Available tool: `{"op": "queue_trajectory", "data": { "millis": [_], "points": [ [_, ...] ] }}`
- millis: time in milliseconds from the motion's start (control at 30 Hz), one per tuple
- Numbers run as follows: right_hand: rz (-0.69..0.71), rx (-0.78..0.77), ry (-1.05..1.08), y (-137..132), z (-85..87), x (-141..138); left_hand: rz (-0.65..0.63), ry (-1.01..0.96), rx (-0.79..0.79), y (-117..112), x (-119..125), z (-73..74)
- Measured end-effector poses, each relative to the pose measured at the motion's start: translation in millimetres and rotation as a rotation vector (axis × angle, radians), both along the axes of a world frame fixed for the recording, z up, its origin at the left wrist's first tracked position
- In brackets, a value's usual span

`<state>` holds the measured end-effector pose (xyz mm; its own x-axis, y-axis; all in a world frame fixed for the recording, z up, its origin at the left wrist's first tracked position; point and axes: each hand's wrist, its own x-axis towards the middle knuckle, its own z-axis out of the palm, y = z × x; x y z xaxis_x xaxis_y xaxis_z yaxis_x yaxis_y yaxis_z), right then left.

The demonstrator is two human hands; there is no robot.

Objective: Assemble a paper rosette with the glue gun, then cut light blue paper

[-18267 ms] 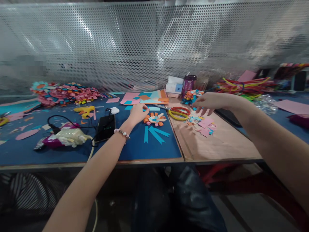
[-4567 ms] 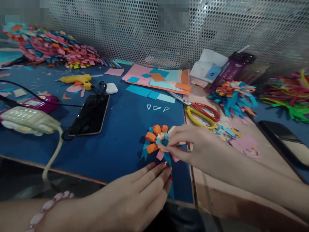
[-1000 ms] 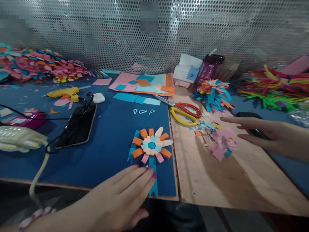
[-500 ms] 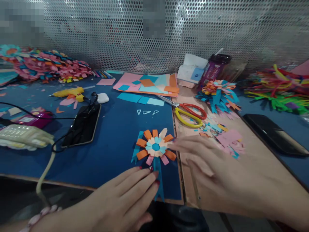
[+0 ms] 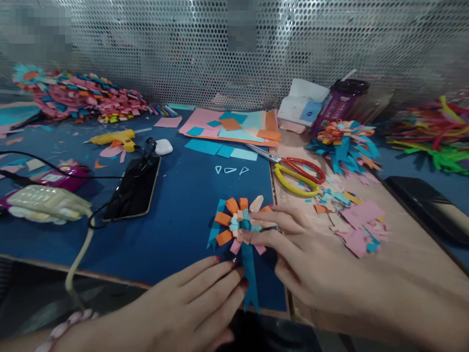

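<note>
Left hand (image 5: 194, 303) lies flat, fingers together, pinning the blue tail (image 5: 250, 274); just beyond it, right hand (image 5: 311, 264) pinches the paper rosette (image 5: 238, 222) (seemingly steadying it).

This is a paper-craft workshop: a blue table (image 5: 176, 215) against a perforated metal wall (image 5: 164, 58), scissors (image 5: 298, 173) just beyond the right hand (image 5: 311, 264), a glue gun (image 5: 113, 138) and heaped paper flowers (image 5: 80, 95) far beyond the left hand (image 5: 190, 303).
</note>
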<state>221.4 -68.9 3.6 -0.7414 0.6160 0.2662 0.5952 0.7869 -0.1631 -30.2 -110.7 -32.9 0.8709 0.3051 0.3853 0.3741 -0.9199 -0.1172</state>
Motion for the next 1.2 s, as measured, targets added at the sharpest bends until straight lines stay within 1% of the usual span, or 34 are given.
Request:
{"op": "queue_trajectory", "data": {
  "millis": [167,300,433,500,633,700,767,867,933,1067,1200],
  "points": [
    [-0.002,0.014,-0.013,-0.8,1.6,-2.8,-0.001,0.012,-0.004,-1.4,-1.0,-0.6],
    [0.020,0.071,-0.012,-2.1,5.2,-5.4,0.007,0.016,-0.012,-2.7,-1.5,-0.7],
    [0.053,0.083,-0.045,-1.6,9.5,-4.3,0.018,0.037,-0.011,-3.9,-1.8,-0.6],
    [0.068,0.076,-0.018,-1.5,10.4,-2.6,0.017,0.039,-0.011,-3.9,-1.8,-0.4],
    [0.035,0.066,0.076,-3.2,9.3,-4.2,0.021,0.035,-0.012,-3.2,-1.0,0.3],
    [0.005,0.101,0.120,-4.7,7.3,-9.0,0.019,0.037,-0.008,-3.0,-0.7,0.0],
    [-0.060,0.173,0.133,-6.5,4.6,-15.3,0.015,0.043,-0.004,-2.7,-0.7,-0.8],
    [-0.164,0.311,0.038,-9.4,-0.7,-23.7,0.010,0.032,0.001,-2.2,-1.2,-1.7],
    [-0.181,0.379,-0.044,-10.8,-4.8,-27.3,0.006,0.024,-0.002,-1.8,-1.6,-1.4],
    [-0.213,0.439,-0.121,-13.1,-11.1,-32.2,0.018,0.026,0.002,-1.9,-1.6,-0.9],
    [-0.212,0.463,-0.140,-18.6,-9.2,-37.4,0.009,0.029,0.022,-2.3,-0.4,-3.6]
  ]
}}
